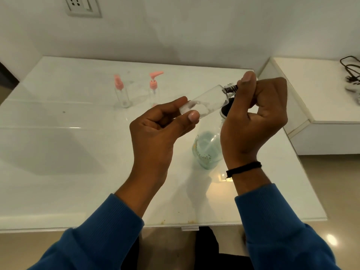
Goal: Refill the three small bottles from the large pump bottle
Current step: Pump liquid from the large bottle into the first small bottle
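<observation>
White counter (78, 152) fills mid frame, wall behind. Large pump bottle (207, 151) stands right of centre on counter, partly hidden behind right hand, bluish liquid low inside. Left hand (157, 129) at centre — thumb and fingers pinch base of small clear bottle (208, 102), held tilted above counter, threaded neck toward upper right. Right hand (255, 117) curled, fingers pinching at that neck; what it holds there — cannot tell. Two more small bottles (122, 94) with pink pump tops stand upright, upper centre-left, near each other. Wall socket (82, 5) upper left.
</observation>
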Action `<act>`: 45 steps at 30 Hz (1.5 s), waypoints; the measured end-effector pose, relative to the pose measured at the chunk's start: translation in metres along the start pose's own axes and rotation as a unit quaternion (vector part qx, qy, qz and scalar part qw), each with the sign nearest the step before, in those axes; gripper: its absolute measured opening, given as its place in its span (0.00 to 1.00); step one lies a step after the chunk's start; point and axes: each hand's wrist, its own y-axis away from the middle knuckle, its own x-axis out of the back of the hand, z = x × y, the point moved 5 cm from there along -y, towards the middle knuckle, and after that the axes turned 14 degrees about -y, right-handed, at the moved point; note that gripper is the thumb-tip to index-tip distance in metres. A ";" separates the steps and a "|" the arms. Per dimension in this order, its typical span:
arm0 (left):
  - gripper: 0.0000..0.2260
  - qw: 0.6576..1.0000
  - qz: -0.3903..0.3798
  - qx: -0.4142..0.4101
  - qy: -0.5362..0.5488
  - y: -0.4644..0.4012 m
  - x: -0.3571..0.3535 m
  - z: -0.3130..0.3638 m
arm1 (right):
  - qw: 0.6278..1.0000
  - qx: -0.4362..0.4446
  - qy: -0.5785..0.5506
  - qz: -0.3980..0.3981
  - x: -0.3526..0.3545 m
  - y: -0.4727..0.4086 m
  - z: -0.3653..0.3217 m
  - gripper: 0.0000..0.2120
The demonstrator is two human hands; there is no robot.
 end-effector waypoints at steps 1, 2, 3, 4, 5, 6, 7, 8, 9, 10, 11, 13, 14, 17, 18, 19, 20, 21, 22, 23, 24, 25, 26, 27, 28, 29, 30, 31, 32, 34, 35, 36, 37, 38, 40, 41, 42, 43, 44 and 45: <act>0.18 1.000 0.001 0.001 0.000 0.000 0.000 0.000 | 1.000 -0.001 -0.004 -0.001 0.000 0.001 0.001 0.17; 0.18 1.000 -0.001 0.003 0.001 0.001 0.000 -0.001 | 1.000 -0.001 -0.004 -0.002 0.000 0.000 0.002 0.17; 0.18 1.000 -0.003 0.005 0.002 0.001 -0.001 0.000 | 1.000 0.000 -0.001 -0.002 0.000 -0.001 0.002 0.17; 0.18 1.000 -0.004 0.005 0.002 0.001 -0.001 -0.001 | 1.000 0.004 0.004 -0.002 0.000 -0.002 0.002 0.18; 0.18 1.000 -0.005 0.005 0.002 0.001 -0.001 0.000 | 1.000 0.008 0.008 -0.001 0.000 -0.004 0.001 0.19; 0.18 1.000 -0.004 0.004 0.002 0.000 -0.001 0.000 | 1.000 0.011 0.011 0.000 -0.001 -0.005 0.001 0.19; 0.17 1.000 -0.002 0.004 0.003 0.000 0.000 0.000 | 1.000 0.011 0.011 0.001 -0.001 -0.005 0.001 0.19; 0.17 1.000 0.000 0.005 0.004 0.000 0.000 0.000 | 1.000 0.009 0.008 0.000 -0.001 -0.003 0.001 0.18; 0.17 1.000 0.000 0.005 0.004 0.000 0.000 -0.001 | 1.000 0.006 0.005 -0.001 0.000 -0.001 0.002 0.17; 0.17 1.000 0.000 0.005 0.003 0.000 0.000 -0.001 | 1.000 0.003 0.002 -0.003 0.000 0.000 0.003 0.17; 0.17 1.000 -0.001 0.005 0.002 0.000 0.000 -0.002 | 1.000 0.001 0.002 -0.004 0.000 0.001 0.004 0.16; 0.18 1.000 -0.002 0.007 0.001 0.001 -0.001 -0.002 | 1.000 0.001 0.006 -0.003 0.000 0.000 0.006 0.17; 0.18 1.000 -0.003 0.007 0.002 0.000 -0.001 -0.002 | 1.000 0.007 0.007 -0.004 -0.001 -0.002 0.005 0.17; 0.18 1.000 0.000 0.005 -0.001 -0.001 -0.001 -0.001 | 1.000 0.019 0.015 -0.003 -0.001 -0.006 0.002 0.19; 0.18 1.000 0.001 0.004 0.000 -0.001 0.000 -0.001 | 1.000 0.018 0.014 -0.001 -0.001 -0.006 0.002 0.19; 0.18 1.000 0.002 0.005 0.000 -0.001 0.000 -0.001 | 1.000 0.015 0.010 0.001 0.000 -0.004 0.002 0.18; 0.17 1.000 0.002 0.005 0.001 -0.001 0.000 -0.002 | 1.000 0.012 0.006 0.001 0.000 -0.002 0.003 0.18; 0.17 1.000 0.001 0.006 0.001 0.000 -0.001 -0.002 | 1.000 0.010 0.005 0.000 0.001 -0.001 0.004 0.18; 0.17 1.000 0.000 0.007 0.000 0.000 -0.001 -0.003 | 1.000 0.008 0.006 -0.001 0.002 0.000 0.005 0.18; 0.18 1.000 -0.002 0.007 -0.002 0.000 -0.001 -0.003 | 1.000 0.008 0.008 -0.001 0.002 0.000 0.006 0.18; 0.18 1.000 -0.001 0.007 -0.004 0.001 -0.002 -0.002 | 1.000 0.011 0.010 -0.003 0.001 -0.002 0.006 0.18; 0.19 1.000 -0.001 0.007 -0.005 0.001 -0.001 -0.002 | 1.000 0.016 0.015 -0.004 0.001 -0.004 0.005 0.18; 0.19 1.000 0.000 0.006 -0.006 0.000 -0.001 -0.001 | 1.000 0.022 0.019 -0.003 0.001 -0.007 0.004 0.19; 0.19 1.000 0.001 0.004 -0.007 0.000 -0.001 -0.001 | 0.999 0.025 0.020 -0.003 0.000 -0.008 0.003 0.19; 0.19 1.000 0.002 0.003 -0.006 0.000 0.000 -0.001 | 1.000 0.024 0.019 -0.002 -0.001 -0.008 0.003 0.19; 0.19 1.000 0.002 0.002 -0.006 0.000 0.000 0.000 | 1.000 0.021 0.017 0.000 0.000 -0.006 0.003 0.19; 0.19 1.000 0.002 0.002 -0.007 -0.001 0.000 0.000 | 1.000 0.018 0.012 0.000 0.000 -0.004 0.003 0.18; 0.20 1.000 0.002 0.002 -0.008 0.000 0.000 -0.001 | 1.000 0.015 0.008 -0.001 0.001 -0.002 0.004 0.18; 0.20 1.000 0.000 0.003 -0.007 0.000 -0.001 -0.001 | 1.000 0.013 0.007 -0.002 0.001 -0.001 0.005 0.18; 0.20 1.000 -0.002 0.007 -0.002 0.001 0.000 -0.002 | 1.000 0.012 0.010 -0.006 0.001 -0.002 0.005 0.18; 0.20 1.000 -0.002 0.009 -0.001 0.001 0.000 -0.002 | 1.000 0.017 0.014 -0.008 0.001 -0.004 0.004 0.18; 0.20 1.000 -0.002 0.008 -0.002 0.000 0.000 -0.002 | 1.000 0.021 0.016 -0.008 0.000 -0.005 0.003 0.18; 0.20 1.000 -0.001 0.007 -0.003 0.000 0.000 -0.002 | 1.000 0.022 0.018 -0.007 0.000 -0.006 0.003 0.19; 0.20 1.000 0.000 0.005 -0.004 -0.001 0.000 -0.002 | 1.000 0.020 0.018 -0.005 -0.001 -0.006 0.003 0.19; 0.20 1.000 0.000 0.005 -0.005 -0.001 0.000 -0.002 | 1.000 0.015 0.014 -0.003 0.000 -0.002 0.002 0.18; 0.20 1.000 0.000 0.007 -0.005 0.000 0.000 -0.002 | 1.000 0.011 0.011 -0.002 0.001 -0.001 0.003 0.17; 0.20 1.000 0.000 0.007 -0.005 0.000 0.000 -0.002 | 1.000 0.007 0.008 -0.003 0.001 0.000 0.004 0.17; 0.20 1.000 0.000 0.009 -0.005 0.000 -0.001 -0.002 | 1.000 0.004 0.009 -0.004 0.001 -0.001 0.005 0.17; 0.20 1.000 0.000 0.010 -0.005 0.000 -0.001 -0.002 | 1.000 0.004 0.014 -0.004 0.001 -0.002 0.006 0.18; 0.20 1.000 0.000 0.010 -0.006 0.000 -0.001 -0.002 | 1.000 0.007 0.019 -0.004 0.000 -0.004 0.005 0.18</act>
